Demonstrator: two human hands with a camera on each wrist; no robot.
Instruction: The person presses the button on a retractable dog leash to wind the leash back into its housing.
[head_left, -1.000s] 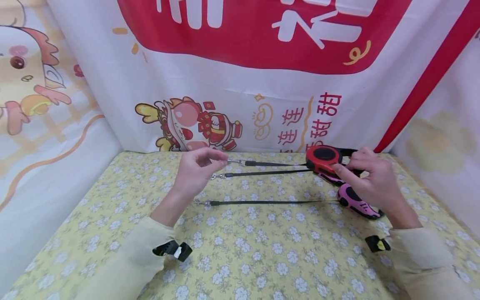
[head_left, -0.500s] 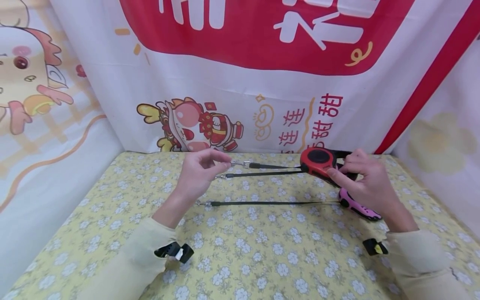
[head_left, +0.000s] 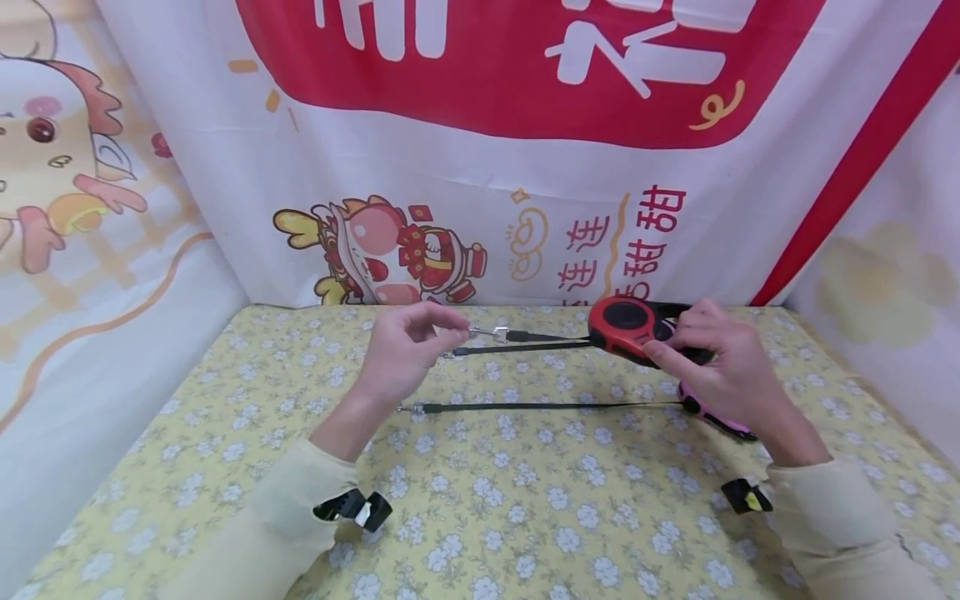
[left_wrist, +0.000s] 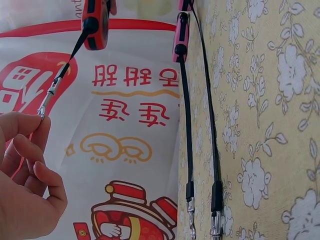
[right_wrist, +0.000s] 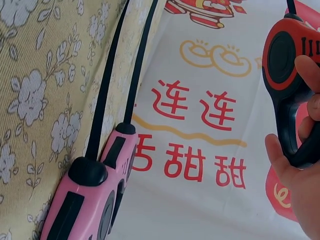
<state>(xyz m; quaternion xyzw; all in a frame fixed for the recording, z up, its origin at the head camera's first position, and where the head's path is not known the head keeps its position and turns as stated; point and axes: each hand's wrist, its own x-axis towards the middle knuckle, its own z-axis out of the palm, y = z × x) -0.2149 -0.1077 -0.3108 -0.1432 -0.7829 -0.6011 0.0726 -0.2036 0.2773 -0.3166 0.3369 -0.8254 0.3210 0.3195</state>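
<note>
The red-and-black plastic retractable leash (head_left: 624,321) hangs above the yellow floral desk (head_left: 510,500); my right hand (head_left: 723,367) clamps its fingers round the black handle (right_wrist: 286,120), my left hand (head_left: 399,354) pinches the silver metal clip (left_wrist: 52,89).

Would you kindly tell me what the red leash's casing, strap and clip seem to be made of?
Casing: likely hard plastic, given its smooth, low-gloss surface and molded curves.
Strap: probably woven webbing, perhaps nylon, as it looks flat, black and matte; no weave is clear.
Clip: apparently metal, polished or plated, judging by its bright silvery glints.
</note>
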